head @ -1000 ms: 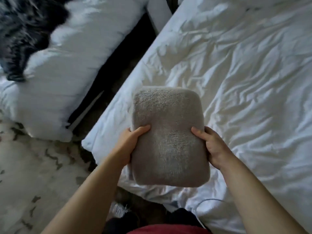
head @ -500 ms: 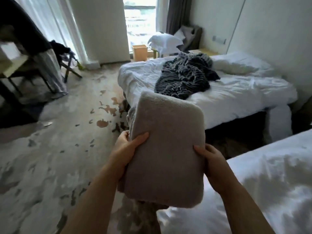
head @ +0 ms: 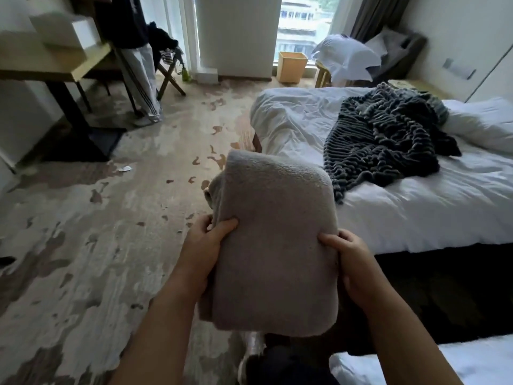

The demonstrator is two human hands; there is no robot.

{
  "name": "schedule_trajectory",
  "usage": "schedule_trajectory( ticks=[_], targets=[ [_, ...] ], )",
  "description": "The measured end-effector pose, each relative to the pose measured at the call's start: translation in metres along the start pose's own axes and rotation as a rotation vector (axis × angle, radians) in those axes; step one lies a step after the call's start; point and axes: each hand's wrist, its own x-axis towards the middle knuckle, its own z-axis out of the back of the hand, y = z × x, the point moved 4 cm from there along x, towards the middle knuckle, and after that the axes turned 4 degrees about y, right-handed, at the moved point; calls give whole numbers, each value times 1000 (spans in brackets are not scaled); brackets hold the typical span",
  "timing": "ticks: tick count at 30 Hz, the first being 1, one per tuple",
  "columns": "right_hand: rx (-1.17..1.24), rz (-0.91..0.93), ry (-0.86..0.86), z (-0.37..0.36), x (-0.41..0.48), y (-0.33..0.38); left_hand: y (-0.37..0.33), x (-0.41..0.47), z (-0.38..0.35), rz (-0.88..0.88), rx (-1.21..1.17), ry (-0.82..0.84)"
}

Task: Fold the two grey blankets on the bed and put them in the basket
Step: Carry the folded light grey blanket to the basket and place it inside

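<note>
A folded light grey blanket [head: 274,245] is held up in front of me, above the carpet. My left hand [head: 205,245] grips its left edge with the thumb on top. My right hand [head: 352,262] grips its right edge the same way. A dark grey ribbed blanket [head: 385,140] lies crumpled and unfolded on the far bed [head: 291,120]. A tan basket [head: 291,66] stands on the floor by the window, beyond that bed.
A desk [head: 55,65] with a dark leg and hanging clothes [head: 138,79] stands at the left. A folding stool [head: 169,76] is by the window. A white pillow [head: 347,59] sits on a side table. The near bed's corner [head: 444,362] is at the bottom right. Patterned carpet lies between.
My view has swung from the near bed round toward the window and far bed. The folded blanket stays gripped in both hands and has come away from the near bed over the carpet.
</note>
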Motion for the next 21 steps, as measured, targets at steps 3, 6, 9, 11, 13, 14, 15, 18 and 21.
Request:
schedule_trajectory(
  ticks=[3, 6, 9, 11, 13, 14, 15, 18, 21],
  targets=[
    [-16, -31, -11, -15, 75, 10, -15, 87, 3, 41, 47, 29],
    [-14, -42, -26, -39, 171, 24, -35, 185, 9, 50, 113, 36],
    [4, -51, -2, -81, 271, 50, -61, 274, 25, 63, 153, -42],
    [0, -60, 40, -115, 326, 75, -81, 318, 40, 70, 145, -108],
    [-17, -69, 77, -153, 378, 104, -105, 359, 60, 66, 120, -175],
    [-29, -68, 87, -170, 401, 116, -118, 378, 70, 64, 109, -206],
    [-47, -64, 98, -187, 421, 128, -130, 396, 81, 63, 97, -233],
    [-82, -43, 161, -234, 480, 153, -157, 453, 114, 70, 58, -278],
    [-109, -57, 177, -273, 546, 170, -173, 528, 141, 84, 21, -297]
  ],
)
